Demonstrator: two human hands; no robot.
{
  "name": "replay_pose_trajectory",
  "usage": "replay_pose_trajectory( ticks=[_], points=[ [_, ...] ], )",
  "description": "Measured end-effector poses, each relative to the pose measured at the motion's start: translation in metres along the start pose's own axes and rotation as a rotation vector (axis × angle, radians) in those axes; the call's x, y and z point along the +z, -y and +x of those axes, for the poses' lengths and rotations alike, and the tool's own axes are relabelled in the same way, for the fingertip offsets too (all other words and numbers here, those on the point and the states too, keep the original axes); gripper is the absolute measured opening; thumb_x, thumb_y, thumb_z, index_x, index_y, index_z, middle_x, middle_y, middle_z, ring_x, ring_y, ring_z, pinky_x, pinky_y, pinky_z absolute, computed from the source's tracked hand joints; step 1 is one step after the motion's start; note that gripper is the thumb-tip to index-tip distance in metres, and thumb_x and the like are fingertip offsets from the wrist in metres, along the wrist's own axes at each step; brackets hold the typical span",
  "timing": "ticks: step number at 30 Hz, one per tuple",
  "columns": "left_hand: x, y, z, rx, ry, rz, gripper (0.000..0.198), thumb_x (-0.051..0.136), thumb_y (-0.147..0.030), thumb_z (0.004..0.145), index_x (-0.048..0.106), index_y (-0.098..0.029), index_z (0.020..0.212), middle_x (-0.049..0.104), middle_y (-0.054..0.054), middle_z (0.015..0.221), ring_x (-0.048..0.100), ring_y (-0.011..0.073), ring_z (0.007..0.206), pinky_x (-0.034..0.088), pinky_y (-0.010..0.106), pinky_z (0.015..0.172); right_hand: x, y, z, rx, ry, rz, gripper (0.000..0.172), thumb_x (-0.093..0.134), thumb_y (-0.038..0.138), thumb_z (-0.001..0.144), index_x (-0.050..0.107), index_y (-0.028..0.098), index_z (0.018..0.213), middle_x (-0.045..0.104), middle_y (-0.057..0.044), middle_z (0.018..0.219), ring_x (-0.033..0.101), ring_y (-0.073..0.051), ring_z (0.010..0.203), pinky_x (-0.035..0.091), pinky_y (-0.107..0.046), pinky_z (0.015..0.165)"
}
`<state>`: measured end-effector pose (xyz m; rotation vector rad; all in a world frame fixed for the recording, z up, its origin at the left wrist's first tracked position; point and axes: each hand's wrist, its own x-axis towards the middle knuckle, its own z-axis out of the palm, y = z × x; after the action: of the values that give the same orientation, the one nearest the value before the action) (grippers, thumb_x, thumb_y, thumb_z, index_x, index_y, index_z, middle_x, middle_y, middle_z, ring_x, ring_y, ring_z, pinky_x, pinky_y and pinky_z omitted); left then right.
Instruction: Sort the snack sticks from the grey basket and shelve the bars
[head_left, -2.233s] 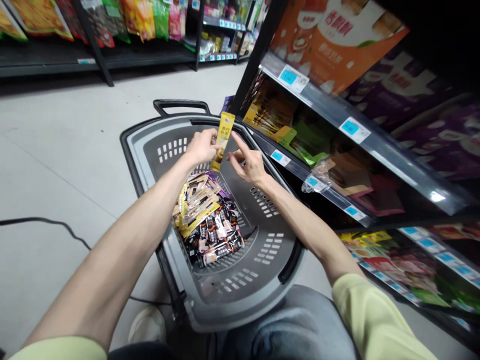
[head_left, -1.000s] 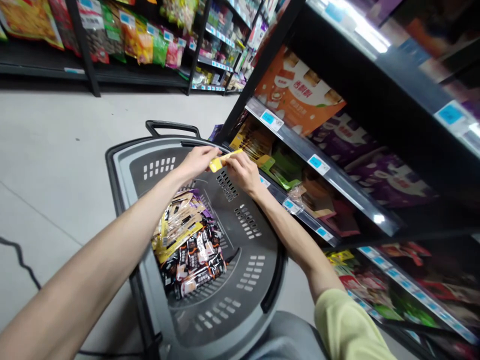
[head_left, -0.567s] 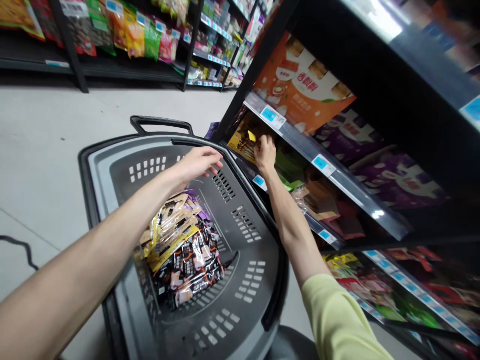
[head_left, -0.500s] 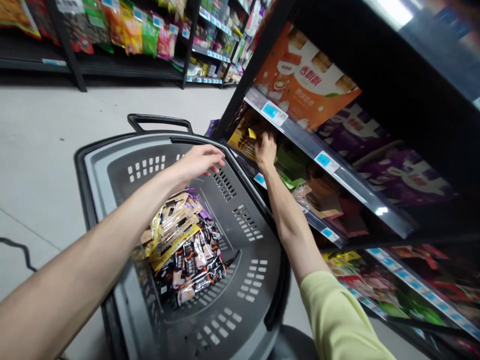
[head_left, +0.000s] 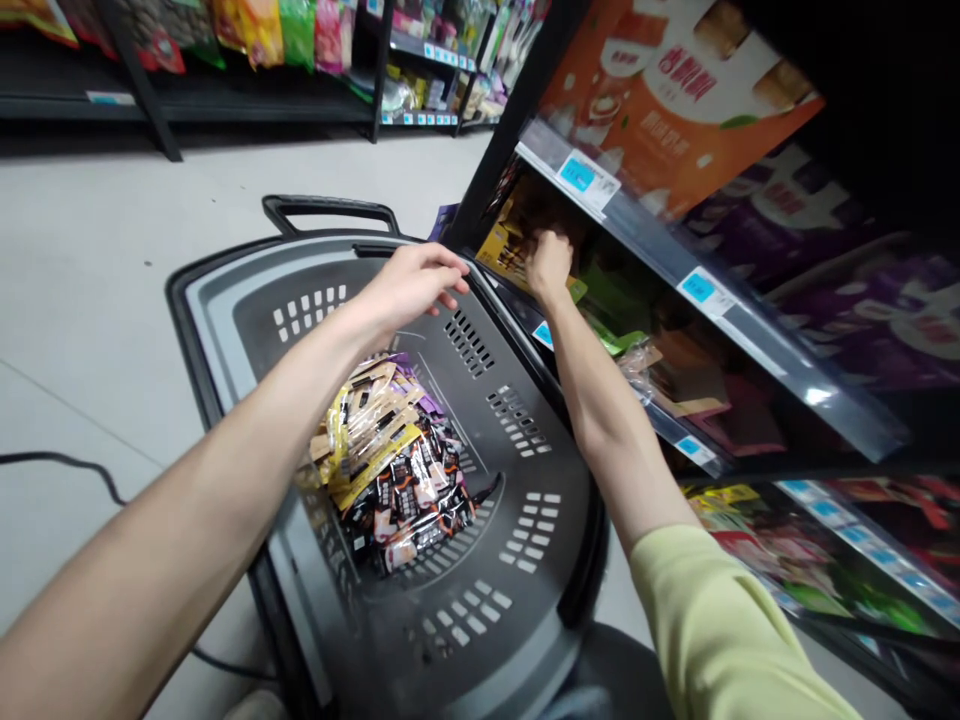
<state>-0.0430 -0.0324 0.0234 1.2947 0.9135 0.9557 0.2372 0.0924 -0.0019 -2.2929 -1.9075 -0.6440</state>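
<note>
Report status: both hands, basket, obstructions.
Right hand at yellow packaging, grip unclear. Left hand empty, open above basket. Packets inside basket. Shelf edge above right hand.

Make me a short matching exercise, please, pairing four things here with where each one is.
Things:
1. Left hand
2. Right hand
3. Black sachets
4. Orange box

Places:
A. Lying inside the basket
B. On the shelf
C. Over the basket's far part
D. Below that shelf's edge, by the yellow packs

Right pairs: 1-C, 2-D, 3-A, 4-B
</note>
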Motion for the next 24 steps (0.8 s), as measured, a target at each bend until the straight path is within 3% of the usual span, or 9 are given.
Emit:
replay_pose_trajectory(
  ticks=[6,13,17,24],
  points=[
    [0.001,0.002,0.0,0.018,0.039,0.049,0.008,0.059,-0.01,0.087,0.065,-0.015,0.091,0.069,0.007,0.09,0.061,0.0095,0.069,0.047,0.026,0.068,0.002,0.005,-0.013,-0.077,0.014,-0.057,0.043,0.026,0.017,0.101,0.059,0.007,0.127,0.045,-0.028,0.143,0.057,-0.03,0.112,0.037,-0.052,0.101],
    [0.0,0.005,0.001,0.02,0.017,0.102,0.011,0.062,-0.01,0.084,0.065,-0.016,0.093,0.069,0.007,0.09,0.063,0.0119,0.074,0.047,0.027,0.072,0.014,0.008,-0.021,-0.13,-0.061,-0.137,0.052,0.018,0.031,0.103,0.049,0.01,0.139,0.039,-0.027,0.148,0.044,-0.037,0.131,0.04,-0.059,0.099],
    [0.0,0.004,-0.001,0.0,-0.016,0.092,0.015,0.061,-0.01,0.083,0.066,-0.017,0.095,0.068,0.007,0.09,0.064,0.0152,0.081,0.047,0.029,0.074,0.02,0.007,-0.02,-0.186,-0.1,-0.023,0.055,0.022,0.034,0.102,0.037,0.01,0.149,0.042,-0.029,0.145,0.051,-0.037,0.126,0.046,-0.054,0.096],
    [-0.005,0.016,0.005,0.063,-0.022,0.194,0.015,0.06,-0.013,0.081,0.066,-0.018,0.094,0.071,0.007,0.089,0.064,0.0168,0.083,0.049,0.028,0.077,0.025,-0.005,-0.014,-0.252,0.014,0.089,0.057,0.027,0.034,0.101,0.035,0.004,0.149,0.049,-0.031,0.139,0.056,-0.038,0.119,0.047,-0.056,0.095]
  ],
)
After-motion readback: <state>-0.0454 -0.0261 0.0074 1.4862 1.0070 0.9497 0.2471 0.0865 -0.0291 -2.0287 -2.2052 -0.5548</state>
